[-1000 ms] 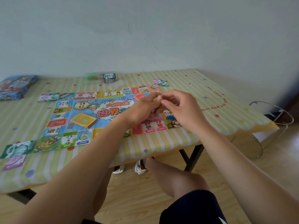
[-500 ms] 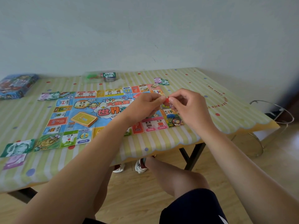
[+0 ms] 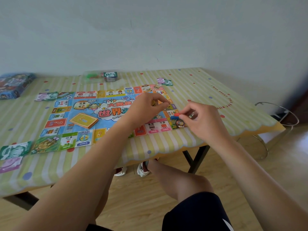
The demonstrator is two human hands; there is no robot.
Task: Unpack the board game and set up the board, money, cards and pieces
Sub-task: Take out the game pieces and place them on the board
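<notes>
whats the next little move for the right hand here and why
Probably lower the right hand and set the red piece on the corner square of the board. Its fingers pinch that piece, a blue piece right under it, just above this near right corner.

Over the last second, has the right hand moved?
Yes. The right hand, pinching a small red piece, has drawn rightward away from the left hand, out past the near right corner of the game board.

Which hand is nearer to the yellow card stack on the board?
Left. The left hand hovers right of the stack; the right hand, pinching a red piece, is farther right.
</notes>
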